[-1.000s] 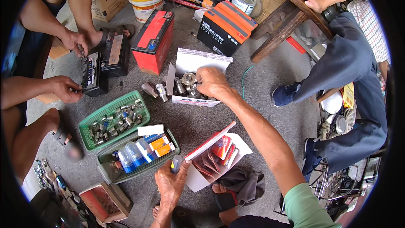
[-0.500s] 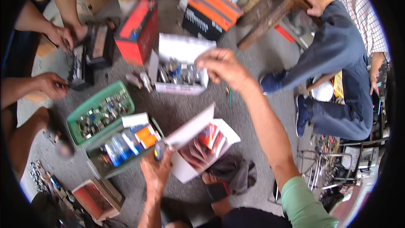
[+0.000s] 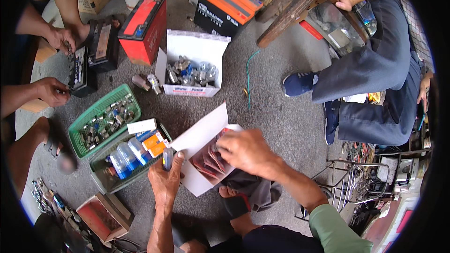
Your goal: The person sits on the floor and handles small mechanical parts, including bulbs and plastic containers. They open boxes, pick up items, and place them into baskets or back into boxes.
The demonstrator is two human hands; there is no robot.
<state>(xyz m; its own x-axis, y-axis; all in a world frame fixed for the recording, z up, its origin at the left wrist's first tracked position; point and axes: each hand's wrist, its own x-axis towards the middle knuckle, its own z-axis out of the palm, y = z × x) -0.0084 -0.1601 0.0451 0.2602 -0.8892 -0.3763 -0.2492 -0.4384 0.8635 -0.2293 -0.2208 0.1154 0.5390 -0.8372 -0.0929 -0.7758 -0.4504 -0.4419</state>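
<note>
My left hand (image 3: 165,180) grips a small cylindrical metal part (image 3: 168,159) by the near end of the green basket. My right hand (image 3: 244,150) reaches into an open white cardboard box (image 3: 199,137) on the ground, its fingers on the red packets (image 3: 210,161) inside. The box flap stands up between my two hands. Farther off sits a second white box (image 3: 193,47) filled with shiny bulbs.
Two green baskets (image 3: 96,112) hold metal parts and small blue and orange packs. A red battery (image 3: 144,27) and a black and orange one (image 3: 227,7) lie beyond. Other people's hands (image 3: 51,89) work on black batteries at left. A seated person's leg (image 3: 356,72) is at right.
My right hand has drawn back from the far bulb box to the near white box with red packets. My left hand stayed by the basket.
</note>
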